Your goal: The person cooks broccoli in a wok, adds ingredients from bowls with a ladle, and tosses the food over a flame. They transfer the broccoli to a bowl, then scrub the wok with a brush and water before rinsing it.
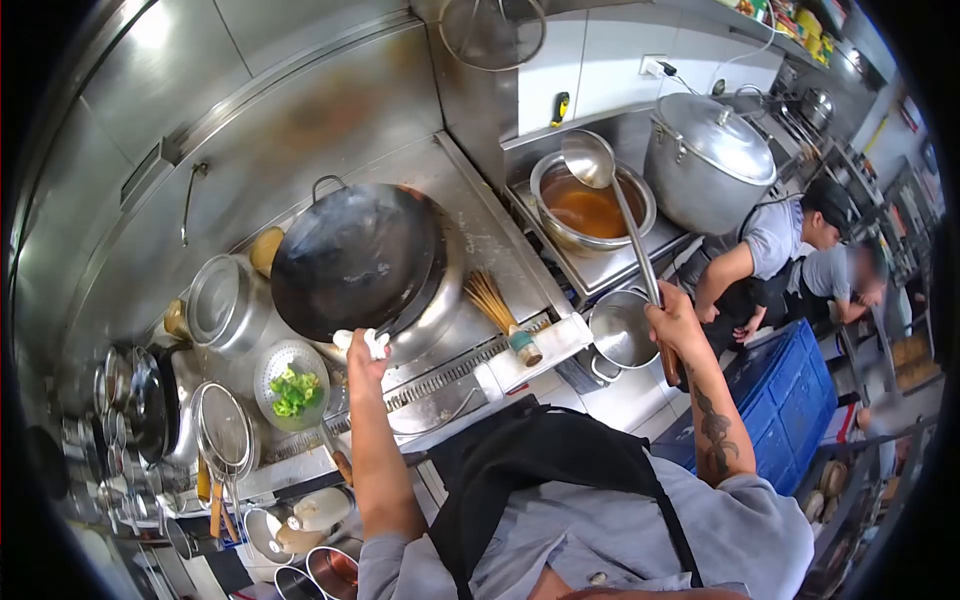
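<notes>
A steaming dark wok [350,262] sits on the stove, and my left hand [366,358] grips its near edge through a white cloth [372,342]. My right hand [675,325] is closed round the handle of a long metal ladle [590,160]. The ladle's bowl hangs over the rim of a steel pot of brown liquid [585,207]. A perforated strainer [277,368] holding green vegetables [295,391] lies left of my left hand. A bamboo brush [505,318] rests right of the wok.
A large lidded pot [710,155] stands at the back right, an empty pot [623,328] below it. Blue crates [765,410] are near my right arm. Two people [770,250] stand at the right. Round sieves [224,425] and containers [320,508] are at the lower left.
</notes>
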Available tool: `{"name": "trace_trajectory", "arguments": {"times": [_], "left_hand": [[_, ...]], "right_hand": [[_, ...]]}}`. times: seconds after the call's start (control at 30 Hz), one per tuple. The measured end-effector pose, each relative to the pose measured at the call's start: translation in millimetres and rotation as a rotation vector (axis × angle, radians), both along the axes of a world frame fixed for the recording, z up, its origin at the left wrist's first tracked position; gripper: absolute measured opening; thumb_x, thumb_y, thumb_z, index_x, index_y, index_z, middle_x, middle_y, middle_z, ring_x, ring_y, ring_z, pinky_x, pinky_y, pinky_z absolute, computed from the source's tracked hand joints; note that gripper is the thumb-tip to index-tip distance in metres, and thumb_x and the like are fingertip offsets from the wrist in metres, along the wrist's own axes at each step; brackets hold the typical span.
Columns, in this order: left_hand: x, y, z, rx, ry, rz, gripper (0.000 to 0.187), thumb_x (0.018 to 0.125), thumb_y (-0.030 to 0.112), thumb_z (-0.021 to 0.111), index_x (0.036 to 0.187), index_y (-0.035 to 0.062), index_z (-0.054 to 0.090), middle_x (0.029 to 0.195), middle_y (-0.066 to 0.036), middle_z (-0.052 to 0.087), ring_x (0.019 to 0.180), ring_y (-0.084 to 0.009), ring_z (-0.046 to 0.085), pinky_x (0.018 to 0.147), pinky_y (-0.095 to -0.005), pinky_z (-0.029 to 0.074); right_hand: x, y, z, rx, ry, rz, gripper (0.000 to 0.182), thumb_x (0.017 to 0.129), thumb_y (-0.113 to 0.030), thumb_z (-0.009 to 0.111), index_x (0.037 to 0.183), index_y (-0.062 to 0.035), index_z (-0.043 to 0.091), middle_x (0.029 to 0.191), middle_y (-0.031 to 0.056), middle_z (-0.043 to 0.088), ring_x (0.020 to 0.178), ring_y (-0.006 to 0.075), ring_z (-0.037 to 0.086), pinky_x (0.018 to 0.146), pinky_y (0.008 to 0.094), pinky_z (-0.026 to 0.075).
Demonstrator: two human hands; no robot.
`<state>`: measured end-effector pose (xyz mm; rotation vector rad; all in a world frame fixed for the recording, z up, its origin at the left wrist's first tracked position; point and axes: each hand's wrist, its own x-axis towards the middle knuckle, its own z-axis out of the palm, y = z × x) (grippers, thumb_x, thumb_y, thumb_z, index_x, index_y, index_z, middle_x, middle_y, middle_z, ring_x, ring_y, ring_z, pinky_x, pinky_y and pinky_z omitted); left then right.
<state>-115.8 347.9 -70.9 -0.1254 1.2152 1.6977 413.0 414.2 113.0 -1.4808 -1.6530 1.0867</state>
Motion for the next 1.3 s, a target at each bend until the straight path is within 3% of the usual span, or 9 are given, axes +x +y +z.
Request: {"name": "trace_trajectory", "arguments": {"times": [0.37, 0.57, 0.77, 0.8, 0.93, 1.03, 1.1, 1.17, 1.3], "left_hand": [[-4, 5, -2, -0.093, -0.02, -0.024, 0.011, 0.086, 0.023, 0.054, 0.093, 0.0146, 0.055, 0.078, -0.002, 0.059, 0.065, -0.0207, 0.059, 0.046, -0.0323, 0.043], [-19, 9, -23, -0.089, -0.066, -0.087, 0.017, 0.087, 0.029, 0.055, 0.098, 0.0165, 0.054, 0.084, -0.002, 0.059, 0.07, -0.0218, 0.059, 0.049, -0.0337, 0.042], [4, -24, 13, -0.068, -0.075, 0.021, 0.034, 0.088, 0.048, 0.058, 0.105, 0.019, 0.053, 0.093, -0.001, 0.059, 0.077, -0.0242, 0.059, 0.054, -0.0369, 0.043], [7, -39, 16, -0.068, 0.021, 0.001, 0.037, 0.088, 0.045, 0.059, 0.111, 0.0173, 0.054, 0.097, -0.002, 0.06, 0.08, -0.0232, 0.06, 0.06, -0.038, 0.046], [-5, -119, -18, -0.044, 0.182, -0.032, 0.045, 0.085, 0.036, 0.064, 0.118, 0.0085, 0.052, 0.106, -0.007, 0.06, 0.086, -0.0241, 0.061, 0.069, -0.0386, 0.049], [5, -172, -31, -0.505, 0.842, -0.036, 0.065, 0.07, 0.024, 0.071, 0.122, -0.0065, 0.046, 0.102, -0.018, 0.062, 0.093, -0.0301, 0.062, 0.081, -0.0395, 0.05], [-10, -207, -98, -0.533, 1.305, -0.097, 0.069, 0.066, 0.024, 0.073, 0.121, -0.0068, 0.045, 0.103, -0.024, 0.062, 0.097, -0.0386, 0.061, 0.085, -0.0447, 0.048], [8, -213, -72, -0.706, 1.329, -0.352, 0.063, 0.067, 0.023, 0.072, 0.116, -0.0039, 0.044, 0.109, -0.033, 0.056, 0.1, -0.0498, 0.056, 0.087, -0.0513, 0.046], [20, -203, -67, -0.881, 1.35, -0.544, 0.066, 0.067, 0.014, 0.073, 0.121, -0.0017, 0.039, 0.107, -0.03, 0.055, 0.096, -0.0472, 0.059, 0.085, -0.0503, 0.05]], "right_hand": [[6, -1, -13, -0.174, 0.041, -0.005, 0.013, 0.082, -0.001, 0.055, 0.094, 0.0034, 0.056, 0.063, 0.0022, 0.053, 0.043, 0.0099, 0.051, 0.039, 0.0251, 0.039], [9, 2, 3, -0.398, 0.331, -0.087, 0.009, 0.084, -0.006, 0.055, 0.088, 0.0019, 0.057, 0.06, 0.0052, 0.053, 0.043, 0.0138, 0.051, 0.04, 0.0283, 0.042], [9, -1, 29, -0.455, 0.706, -0.102, 0.023, 0.088, -0.008, 0.053, 0.109, -0.0006, 0.053, 0.073, 0.0049, 0.054, 0.046, 0.0128, 0.049, 0.04, 0.0281, 0.041], [0, -10, 44, -0.431, 0.682, -0.114, 0.027, 0.088, -0.01, 0.051, 0.113, 0.0002, 0.054, 0.072, 0.0007, 0.051, 0.045, 0.0077, 0.046, 0.039, 0.0241, 0.039], [-10, -19, 65, -0.484, 0.697, -0.019, 0.032, 0.089, -0.01, 0.049, 0.119, 0.0009, 0.053, 0.073, 0.0017, 0.051, 0.043, 0.008, 0.044, 0.036, 0.0239, 0.038], [-27, -18, 60, -0.565, 0.731, 0.11, 0.034, 0.088, -0.01, 0.049, 0.12, 0.0021, 0.053, 0.074, 0.0039, 0.051, 0.042, 0.0079, 0.044, 0.034, 0.0243, 0.038], [-50, -13, 54, -0.661, 0.741, 0.215, 0.036, 0.09, -0.011, 0.049, 0.122, 0.0038, 0.051, 0.075, 0.0042, 0.051, 0.042, 0.0081, 0.042, 0.034, 0.0245, 0.035], [-85, -2, 51, -0.795, 0.701, 0.245, 0.035, 0.087, -0.009, 0.052, 0.12, 0.0032, 0.051, 0.074, 0.0045, 0.052, 0.042, 0.0095, 0.043, 0.036, 0.0241, 0.034], [-177, 41, 9, -0.883, 0.676, 0.541, 0.032, 0.091, -0.013, 0.051, 0.117, 0.0053, 0.05, 0.076, 0.0005, 0.051, 0.049, 0.0066, 0.045, 0.041, 0.0223, 0.033]]}}
